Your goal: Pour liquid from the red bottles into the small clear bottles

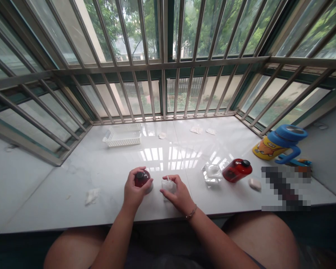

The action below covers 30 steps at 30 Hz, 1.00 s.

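Note:
My left hand (133, 188) is wrapped round a small dark red bottle with a black cap (142, 178), close above the white marble-like surface. To its right, the fingers of my right hand (177, 191) are closed round a small clear container (168, 185). Something thin and white shows at the container's top, too small to name. A gap separates the two held things. Right of my right hand stand a clear square glass holder (212, 175) and a larger red bottle with a black cap (237, 170).
A white perforated basket (122, 135) stands near the window bars. Crumpled white tissue (92, 197) lies at left, with more white scraps (196, 130) at the back. At right are a pale bar-like piece (254, 184), a blue and yellow flask (280, 142) and a blurred-out patch.

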Tool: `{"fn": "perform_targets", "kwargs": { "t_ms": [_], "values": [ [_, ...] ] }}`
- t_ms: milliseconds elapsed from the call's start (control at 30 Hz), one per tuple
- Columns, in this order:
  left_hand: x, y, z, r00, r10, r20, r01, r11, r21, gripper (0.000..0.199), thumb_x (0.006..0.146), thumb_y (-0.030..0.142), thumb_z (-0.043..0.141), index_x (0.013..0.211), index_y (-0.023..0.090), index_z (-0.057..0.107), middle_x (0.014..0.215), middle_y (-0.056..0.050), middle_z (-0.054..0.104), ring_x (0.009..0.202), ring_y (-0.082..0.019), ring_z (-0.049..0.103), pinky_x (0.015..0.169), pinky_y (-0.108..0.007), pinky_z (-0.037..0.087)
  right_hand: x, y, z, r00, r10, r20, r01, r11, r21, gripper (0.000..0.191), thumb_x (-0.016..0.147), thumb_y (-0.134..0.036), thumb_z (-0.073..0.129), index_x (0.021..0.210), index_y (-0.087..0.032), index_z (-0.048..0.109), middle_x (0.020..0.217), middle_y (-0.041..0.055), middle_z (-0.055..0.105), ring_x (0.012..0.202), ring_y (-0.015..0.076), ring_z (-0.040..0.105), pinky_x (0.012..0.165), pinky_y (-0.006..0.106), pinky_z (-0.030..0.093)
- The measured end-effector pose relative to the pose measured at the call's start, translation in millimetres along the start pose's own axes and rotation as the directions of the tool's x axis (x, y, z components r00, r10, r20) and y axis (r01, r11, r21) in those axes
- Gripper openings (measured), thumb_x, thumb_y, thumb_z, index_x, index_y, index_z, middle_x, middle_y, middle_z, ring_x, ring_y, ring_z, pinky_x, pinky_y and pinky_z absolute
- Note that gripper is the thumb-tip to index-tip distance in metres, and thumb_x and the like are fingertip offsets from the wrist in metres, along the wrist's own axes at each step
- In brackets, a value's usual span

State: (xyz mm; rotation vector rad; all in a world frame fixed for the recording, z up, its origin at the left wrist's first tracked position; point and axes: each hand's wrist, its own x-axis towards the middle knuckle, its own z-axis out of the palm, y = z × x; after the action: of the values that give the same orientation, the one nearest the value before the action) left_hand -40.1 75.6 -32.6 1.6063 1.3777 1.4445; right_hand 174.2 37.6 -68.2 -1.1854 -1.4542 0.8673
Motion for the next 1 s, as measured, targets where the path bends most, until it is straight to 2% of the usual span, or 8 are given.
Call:
{"fn": "perform_targets", "kwargs": {
  "t_ms": [100,267,433,567,633,733,867,1000],
  "values": [
    [0.2,-0.5,-0.8,1.000,0.000,0.007,0.000,1.000,-0.001,0.041,0.081,0.040,0.087,0.111,0.025,0.063,0.131,-0.011,0.072,0.125,-0.031,0.070,0.112,-0.051,0.055,1.7,-2.3,-1.2,0.997,-0.067,0.029,0.068,0.996,-0.054,0.024,0.088,-0.039,0.081,0.105,-0.027,0.069,0.121,0.0088,0.075,0.119,0.0292,0.070,0.108,0.049,0.056],
    [-0.6,-1.9,0.0,0.999,-0.031,0.008,0.031,0.999,-0.024,0.045,0.080,0.038,0.088,0.111,0.026,0.059,0.132,-0.011,0.072,0.125,-0.030,0.070,0.111,-0.052,0.055,2.1,-3.7,-1.3,1.000,0.005,-0.025,-0.006,0.999,-0.033,0.037,0.085,-0.037,0.082,0.116,-0.027,0.064,0.122,0.0066,0.074,0.112,0.0269,0.072,0.102,0.046,0.060],
    [-1.5,-3.6,3.9,0.999,-0.020,-0.029,0.016,0.993,-0.116,0.055,0.077,0.033,0.091,0.111,0.027,0.047,0.129,-0.011,0.073,0.121,-0.028,0.073,0.107,-0.051,0.059,3.2,-4.7,-2.2,0.998,-0.054,0.030,0.056,0.996,-0.073,0.021,0.086,-0.035,0.081,0.103,-0.027,0.070,0.118,0.0069,0.075,0.113,0.0283,0.071,0.104,0.047,0.058],
    [-0.9,-0.4,0.8,0.999,-0.041,-0.013,0.040,0.997,-0.059,0.059,0.079,0.037,0.090,0.125,0.026,0.055,0.133,-0.011,0.072,0.122,-0.029,0.072,0.108,-0.051,0.058,1.8,-4.5,-2.2,0.999,0.039,-0.007,-0.040,0.998,-0.057,0.040,0.085,-0.036,0.082,0.120,-0.027,0.066,0.117,0.0052,0.074,0.098,0.0242,0.074,0.089,0.041,0.062],
    [-0.3,1.5,-2.0,0.999,-0.045,0.031,0.045,0.999,0.004,0.058,0.081,0.040,0.089,0.131,0.027,0.061,0.135,-0.010,0.071,0.126,-0.030,0.070,0.114,-0.052,0.054,1.8,-3.7,-2.3,1.000,0.031,0.003,-0.030,0.998,-0.059,0.038,0.085,-0.036,0.082,0.119,-0.027,0.067,0.117,0.0050,0.073,0.104,0.0253,0.073,0.094,0.043,0.060],
    [0.3,0.9,-2.7,0.999,-0.019,0.047,0.019,1.000,0.002,0.047,0.082,0.038,0.089,0.120,0.026,0.064,0.134,-0.010,0.071,0.129,-0.031,0.068,0.118,-0.053,0.051,2.5,-1.0,-1.8,0.999,-0.029,0.026,0.030,0.998,-0.057,0.029,0.086,-0.036,0.080,0.111,-0.027,0.070,0.118,0.0056,0.074,0.114,0.0277,0.070,0.104,0.046,0.056],
    [-0.6,-4.6,2.3,0.999,-0.022,-0.027,0.018,0.991,-0.132,0.056,0.076,0.031,0.092,0.113,0.027,0.051,0.130,-0.009,0.073,0.123,-0.028,0.072,0.110,-0.050,0.056,1.0,3.5,-0.1,1.000,0.013,-0.005,-0.013,1.000,-0.029,0.038,0.085,-0.038,0.082,0.117,-0.027,0.062,0.122,0.0062,0.074,0.112,0.0267,0.072,0.100,0.044,0.059],
    [-1.4,-5.8,2.2,0.999,-0.041,-0.011,0.040,0.995,-0.091,0.060,0.077,0.035,0.092,0.125,0.027,0.057,0.132,-0.010,0.072,0.123,-0.029,0.071,0.111,-0.051,0.055,0.4,2.8,-0.7,1.000,0.006,0.016,-0.006,0.999,-0.037,0.033,0.088,-0.035,0.079,0.116,-0.027,0.063,0.123,0.0065,0.073,0.113,0.0268,0.071,0.101,0.045,0.058]
  ]
}}
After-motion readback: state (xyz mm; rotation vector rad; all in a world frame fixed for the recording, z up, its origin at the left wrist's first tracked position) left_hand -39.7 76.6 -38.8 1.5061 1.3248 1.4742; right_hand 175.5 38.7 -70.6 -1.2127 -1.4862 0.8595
